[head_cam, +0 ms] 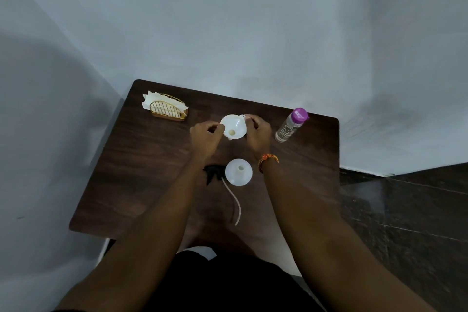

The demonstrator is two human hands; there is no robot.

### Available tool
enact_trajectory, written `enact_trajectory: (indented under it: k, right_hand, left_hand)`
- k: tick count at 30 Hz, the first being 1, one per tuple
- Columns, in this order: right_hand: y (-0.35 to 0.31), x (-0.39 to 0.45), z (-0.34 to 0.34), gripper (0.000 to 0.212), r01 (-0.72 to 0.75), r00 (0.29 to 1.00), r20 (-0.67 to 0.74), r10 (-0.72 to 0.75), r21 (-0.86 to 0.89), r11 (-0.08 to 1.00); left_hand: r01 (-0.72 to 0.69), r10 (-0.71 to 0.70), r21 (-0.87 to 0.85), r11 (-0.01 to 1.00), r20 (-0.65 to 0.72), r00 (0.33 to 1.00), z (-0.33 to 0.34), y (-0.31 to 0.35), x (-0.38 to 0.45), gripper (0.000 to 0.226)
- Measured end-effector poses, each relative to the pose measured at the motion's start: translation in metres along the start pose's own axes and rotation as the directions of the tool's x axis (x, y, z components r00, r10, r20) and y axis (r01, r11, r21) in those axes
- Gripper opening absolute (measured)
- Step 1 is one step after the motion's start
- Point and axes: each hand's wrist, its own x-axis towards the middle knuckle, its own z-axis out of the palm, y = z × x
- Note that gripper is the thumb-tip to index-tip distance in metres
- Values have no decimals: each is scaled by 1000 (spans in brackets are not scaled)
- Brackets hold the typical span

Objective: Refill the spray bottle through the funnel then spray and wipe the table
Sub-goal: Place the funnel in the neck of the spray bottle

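A white funnel (pixel 233 126) is held above the dark wooden table (pixel 141 175), mouth up. My left hand (pixel 205 137) pinches its left rim and my right hand (pixel 257 134) grips its right rim by the tab. Nearer me the white spray bottle (pixel 238 172) stands upright with its neck uncapped. Its black trigger head (pixel 211 173) lies on the table just to the left, its pale dip tube (pixel 234 201) trailing toward me. A water bottle with a purple cap (pixel 291 125) stands at the right back.
A gold wire holder with white napkins (pixel 167 107) sits at the table's back left corner. Grey walls close in behind and to the left. Dark tiled floor (pixel 405 215) lies to the right of the table.
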Motion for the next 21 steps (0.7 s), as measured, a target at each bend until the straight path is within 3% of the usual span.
enact_trajectory:
  k: [5,12,21]
  right_hand:
    - [-7,-22,-29,22,49,998,29,-50,43,998]
    - [-6,-46,-52,22,4,996,85,-11,80,997]
    - [12,-66,-56,23,100,987,123,-99,-5,995]
  left_hand:
    - [-34,34,-5,999,-19,999,-2,22,-36,27]
    - [-27,27,4,1000,-53,998,2,32,-73,34]
    - [2,-1,109,994,-6,1000,4,16,-92,45]
